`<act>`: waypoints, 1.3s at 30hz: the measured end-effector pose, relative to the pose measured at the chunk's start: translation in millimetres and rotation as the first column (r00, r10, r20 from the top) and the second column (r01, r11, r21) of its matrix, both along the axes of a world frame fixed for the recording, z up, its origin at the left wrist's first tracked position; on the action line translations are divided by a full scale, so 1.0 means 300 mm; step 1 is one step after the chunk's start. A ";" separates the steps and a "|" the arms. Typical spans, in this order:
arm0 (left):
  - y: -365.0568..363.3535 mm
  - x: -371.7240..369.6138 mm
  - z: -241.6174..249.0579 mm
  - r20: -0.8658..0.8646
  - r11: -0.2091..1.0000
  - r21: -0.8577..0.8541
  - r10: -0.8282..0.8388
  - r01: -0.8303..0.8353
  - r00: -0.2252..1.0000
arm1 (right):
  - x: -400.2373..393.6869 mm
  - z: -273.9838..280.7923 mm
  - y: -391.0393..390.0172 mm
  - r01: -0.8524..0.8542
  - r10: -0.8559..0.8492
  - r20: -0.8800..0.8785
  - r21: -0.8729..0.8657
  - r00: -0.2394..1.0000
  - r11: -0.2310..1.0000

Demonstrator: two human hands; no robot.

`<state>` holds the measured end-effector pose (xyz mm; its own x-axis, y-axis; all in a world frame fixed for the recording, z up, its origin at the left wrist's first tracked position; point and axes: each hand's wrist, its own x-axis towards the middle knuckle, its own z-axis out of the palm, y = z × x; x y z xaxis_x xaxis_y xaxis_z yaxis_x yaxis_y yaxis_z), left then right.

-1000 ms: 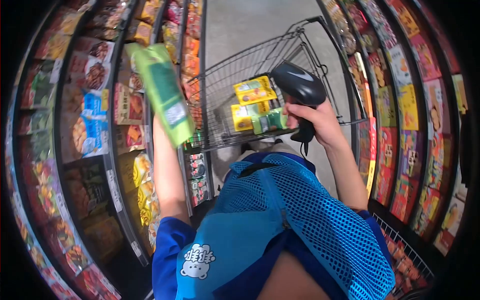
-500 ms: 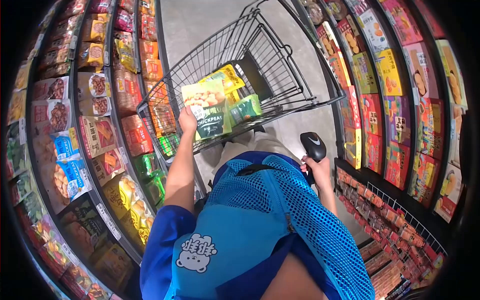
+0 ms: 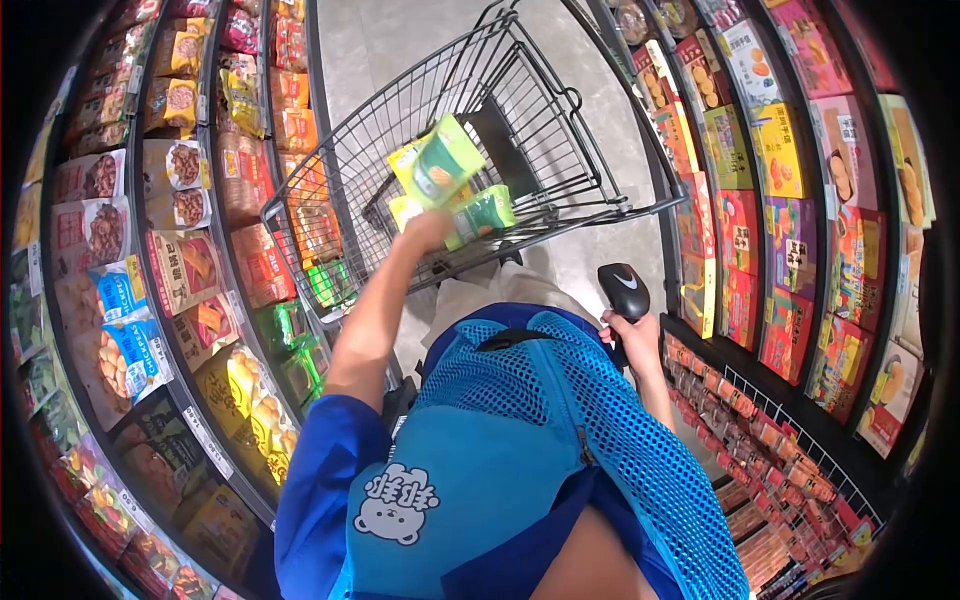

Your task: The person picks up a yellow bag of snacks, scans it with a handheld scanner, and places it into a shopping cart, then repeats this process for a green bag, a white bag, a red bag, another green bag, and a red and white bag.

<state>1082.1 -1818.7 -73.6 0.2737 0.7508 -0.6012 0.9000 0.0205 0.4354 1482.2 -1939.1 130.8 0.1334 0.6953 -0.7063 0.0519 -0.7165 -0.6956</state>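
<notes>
My left hand (image 3: pixel 428 232), smeared by motion, reaches over the near side of the black wire shopping cart (image 3: pixel 345 150). It grips the lower end of a green bag of chickpeas (image 3: pixel 447 160), now tilted above the basket. Beneath and beside that bag lie a green snack bag (image 3: pixel 486 212) and a yellow bag (image 3: pixel 404 160), partly covered. Down at my right side, my right hand (image 3: pixel 637 335) is closed around the handle of a black handheld scanner (image 3: pixel 624 290). My fingers on the bag are blurred.
Shelves of bagged snacks (image 3: pixel 128 340) line the left side, with price strips along their edges. Boxed goods (image 3: pixel 783 150) fill the right shelves. A wire rack of small packets (image 3: pixel 770 430) stands near my right leg. Grey floor (image 3: pixel 375 35) runs beyond the cart.
My left hand has moved right and inward over the cart. The chickpea bag has turned from facing me upright to tilted, its top swung right. The right hand keeps the scanner.
</notes>
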 end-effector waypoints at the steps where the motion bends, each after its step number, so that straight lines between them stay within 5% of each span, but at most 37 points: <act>1: -0.058 0.039 0.032 0.022 0.996 0.062 -0.072 0.070 0.997 | -0.007 -0.004 0.017 -0.029 0.029 0.012 0.004 1.000 1.000; 2: -0.134 0.068 0.072 0.039 0.982 0.125 -0.145 0.139 0.989 | -0.019 -0.010 0.031 -0.057 0.057 0.023 0.007 0.998 0.998; 4: -0.287 0.075 0.089 0.282 0.954 0.050 0.271 -0.296 0.920 | -0.047 -0.032 0.065 -0.120 0.119 0.036 0.028 0.992 0.992; 6: -0.404 0.057 0.246 0.235 0.882 0.103 0.428 -0.460 0.873 | -0.085 -0.083 0.103 -0.194 0.192 0.040 0.068 0.981 0.979; 9: -0.609 -0.030 0.313 -0.045 0.758 0.439 0.555 -0.483 0.830 | -0.172 -0.153 0.170 -0.400 0.362 0.201 0.206 0.910 0.893; 14: -0.839 -0.206 0.110 -0.234 0.785 0.381 0.594 -0.489 0.770 | -0.344 -0.262 0.257 -0.635 0.576 0.270 0.288 0.772 0.717; 16: -0.799 -0.208 0.053 -0.317 0.780 0.269 0.625 -0.565 0.713 | -0.407 -0.259 0.264 -0.684 0.617 0.298 0.271 0.728 0.677; 18: -0.784 -0.197 0.036 -0.314 0.733 0.450 0.665 -0.510 0.678 | -0.443 -0.285 0.257 -0.695 0.600 0.351 0.335 0.719 0.636; 22: -0.727 -0.266 0.044 -0.301 0.754 0.491 0.617 -0.436 0.727 | -0.511 -0.307 0.275 -0.617 0.524 0.373 0.195 0.765 0.762; 30: -0.433 -0.493 0.081 -0.257 0.774 0.473 0.577 -0.420 0.775 | -0.654 -0.419 0.451 -0.601 0.467 0.442 0.235 0.766 0.764; 32: -0.351 -0.539 0.058 -0.234 0.759 0.481 0.594 -0.440 0.770 | -0.741 -0.317 0.492 -0.521 0.389 0.424 0.258 0.818 0.814; 35: -0.223 -0.611 0.153 -0.228 0.825 0.251 0.559 -0.507 0.797 | -0.781 -0.312 0.599 -0.602 0.441 0.491 0.235 0.751 0.763; 39: -0.135 -0.689 0.114 -0.131 0.815 0.181 0.575 -0.550 0.808 | -0.818 -0.347 0.732 -0.590 0.436 0.483 0.229 0.759 0.774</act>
